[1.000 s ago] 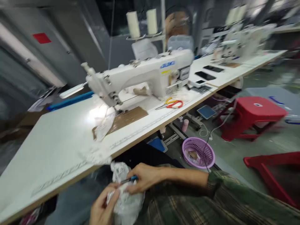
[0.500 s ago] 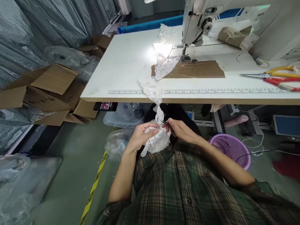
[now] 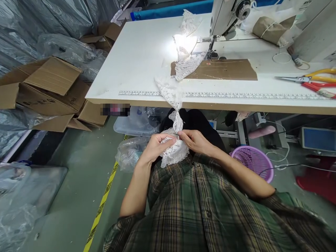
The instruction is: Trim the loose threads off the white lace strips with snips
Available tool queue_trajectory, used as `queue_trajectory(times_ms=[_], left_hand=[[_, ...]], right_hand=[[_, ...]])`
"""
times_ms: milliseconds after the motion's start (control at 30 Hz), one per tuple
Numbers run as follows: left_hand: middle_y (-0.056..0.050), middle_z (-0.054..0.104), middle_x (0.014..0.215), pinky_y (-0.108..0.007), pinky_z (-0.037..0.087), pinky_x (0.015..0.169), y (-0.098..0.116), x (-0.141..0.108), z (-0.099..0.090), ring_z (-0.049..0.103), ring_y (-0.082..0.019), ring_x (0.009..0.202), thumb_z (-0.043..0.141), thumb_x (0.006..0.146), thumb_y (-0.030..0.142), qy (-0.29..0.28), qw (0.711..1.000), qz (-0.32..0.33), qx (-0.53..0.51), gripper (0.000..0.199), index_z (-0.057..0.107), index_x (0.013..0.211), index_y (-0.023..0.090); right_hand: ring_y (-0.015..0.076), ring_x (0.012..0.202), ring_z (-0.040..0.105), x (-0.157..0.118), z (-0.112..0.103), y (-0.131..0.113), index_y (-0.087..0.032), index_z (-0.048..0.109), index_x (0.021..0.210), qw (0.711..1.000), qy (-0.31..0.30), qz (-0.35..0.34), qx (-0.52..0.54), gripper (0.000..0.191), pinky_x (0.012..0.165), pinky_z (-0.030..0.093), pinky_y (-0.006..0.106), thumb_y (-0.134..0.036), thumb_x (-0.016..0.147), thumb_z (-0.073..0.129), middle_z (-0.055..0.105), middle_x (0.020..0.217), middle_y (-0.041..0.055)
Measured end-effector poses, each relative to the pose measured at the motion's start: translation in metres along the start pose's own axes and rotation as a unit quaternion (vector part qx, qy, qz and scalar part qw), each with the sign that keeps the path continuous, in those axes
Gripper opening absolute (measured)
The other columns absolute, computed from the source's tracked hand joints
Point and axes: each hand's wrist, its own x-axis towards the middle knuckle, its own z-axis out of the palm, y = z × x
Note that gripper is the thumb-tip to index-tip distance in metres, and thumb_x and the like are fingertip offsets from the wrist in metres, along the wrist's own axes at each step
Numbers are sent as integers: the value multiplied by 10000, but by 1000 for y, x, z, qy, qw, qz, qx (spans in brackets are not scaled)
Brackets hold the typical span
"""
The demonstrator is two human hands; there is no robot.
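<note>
White lace [image 3: 175,154] lies bunched over my lap, and a narrow strip of it runs up onto the table edge. My left hand [image 3: 156,146] pinches the lace between thumb and fingers from the left side. On the right, my right hand [image 3: 193,139] is closed at the lace, its fingertips close to my left thumb. A small thin dark tool shows only slightly at those fingertips. More lace [image 3: 187,66] lies on the table beside the needle area of the sewing machine [image 3: 223,17].
The white table [image 3: 136,63] has a printed ruler along its front edge. Brown cardboard [image 3: 228,70] lies under the machine foot. Pliers and scissors [image 3: 312,78] rest at the right. A purple basket [image 3: 253,161] stands on the floor; cardboard boxes [image 3: 49,87] are at the left.
My right hand has moved slightly left, closer to my left hand, and the dark tool shows less. The view has shifted, so the table and machine sit higher.
</note>
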Motion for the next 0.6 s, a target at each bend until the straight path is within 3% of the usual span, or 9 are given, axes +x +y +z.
queue_trajectory(times_ms=[133, 300, 467, 600], left_hand=[[-51, 707, 722, -232, 417, 566, 0, 0, 0, 572, -129, 617, 832, 699, 403, 2, 1000, -2, -14, 314, 764, 808, 117], [-28, 679, 687, -215, 375, 538, 2, 1, 0, 528, -104, 575, 833, 683, 396, -10, 1000, -7, -8, 302, 741, 777, 124], [-6, 638, 635, -225, 346, 538, 6, 2, 2, 479, -95, 547, 816, 692, 395, -13, 1000, -3, 13, 280, 730, 746, 134], [-7, 643, 642, -234, 358, 568, 5, 4, 2, 491, -104, 572, 812, 690, 384, -17, 1000, 6, 22, 255, 730, 704, 142]], right_hand=[[117, 578, 388, -6, 1, 4, -181, 574, 741, 1000, 8, 16, 17, 540, 586, 278, 263, -593, 996, 337, 441, 602, -35], [105, 557, 333, -11, 0, 0, -200, 465, 667, 1000, -7, -3, -10, 518, 566, 239, 264, -579, 999, 344, 397, 585, -43], [103, 551, 328, -7, 4, -2, -201, 454, 652, 999, 5, -9, -38, 502, 569, 228, 268, -555, 997, 365, 397, 571, -42], [106, 561, 351, -9, 5, 7, -187, 530, 700, 1000, 6, 15, 14, 526, 558, 262, 255, -585, 995, 353, 395, 587, -42]])
